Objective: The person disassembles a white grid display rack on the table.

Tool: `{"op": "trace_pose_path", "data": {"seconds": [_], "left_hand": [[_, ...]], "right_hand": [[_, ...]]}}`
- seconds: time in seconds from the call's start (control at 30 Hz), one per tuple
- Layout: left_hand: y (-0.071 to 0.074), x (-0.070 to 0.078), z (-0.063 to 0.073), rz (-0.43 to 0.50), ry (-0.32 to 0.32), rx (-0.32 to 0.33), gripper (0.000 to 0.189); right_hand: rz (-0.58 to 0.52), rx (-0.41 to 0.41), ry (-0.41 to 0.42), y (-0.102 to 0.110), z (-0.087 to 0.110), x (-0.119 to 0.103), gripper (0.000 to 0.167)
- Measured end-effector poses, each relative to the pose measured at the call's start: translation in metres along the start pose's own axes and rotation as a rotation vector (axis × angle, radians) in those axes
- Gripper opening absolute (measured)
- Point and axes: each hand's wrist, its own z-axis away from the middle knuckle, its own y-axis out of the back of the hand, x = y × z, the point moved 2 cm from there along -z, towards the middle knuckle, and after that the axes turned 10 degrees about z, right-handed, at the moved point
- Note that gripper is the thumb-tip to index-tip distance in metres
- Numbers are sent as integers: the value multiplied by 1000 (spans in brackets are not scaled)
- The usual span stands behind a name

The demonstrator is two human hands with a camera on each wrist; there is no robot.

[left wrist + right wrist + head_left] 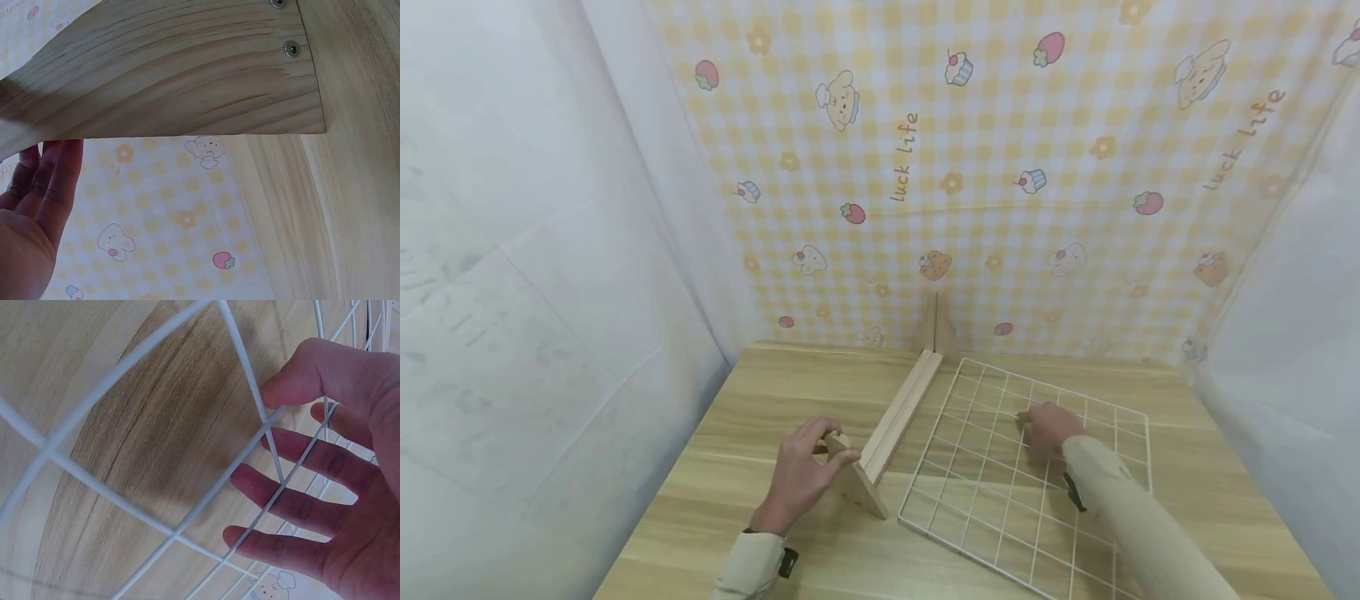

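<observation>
My left hand (pixel 801 479) grips the upper edge of a pale wooden end panel (pixel 857 483), thumb on the near side. In the left wrist view, its fingers lie behind the panel's edge (pixel 187 94), and two round screw heads (pixel 292 49) show in the wood. From that panel a grooved wooden bar (pixel 902 408) runs back to a second upright panel (pixel 936 323). My right hand (pixel 1048 427) holds a white wire grid (pixel 977 467) at its middle. Up close, the thumb meets a wire crossing (pixel 269 419) while the fingers (pixel 294 509) pass behind the wires.
The wood-grain table (pixel 760 400) ends at a yellow checked cloth (pixel 1000 150) with cartoon prints, behind the far panel. White sheets (pixel 550 250) hang on the left and right sides. The grid's left edge lies close to the wooden bar.
</observation>
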Motion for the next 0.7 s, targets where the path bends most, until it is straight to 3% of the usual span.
{"op": "trace_pose_path", "data": {"seconds": [0.47,0.7], "left_hand": [[-2,4,2,-1,29,-5,37],[-4,8,3,-20,33,13,37]], "right_hand": [[39,-32,-2,2,-9,-5,65],[25,47,47,-6,-16,-1,63]]}}
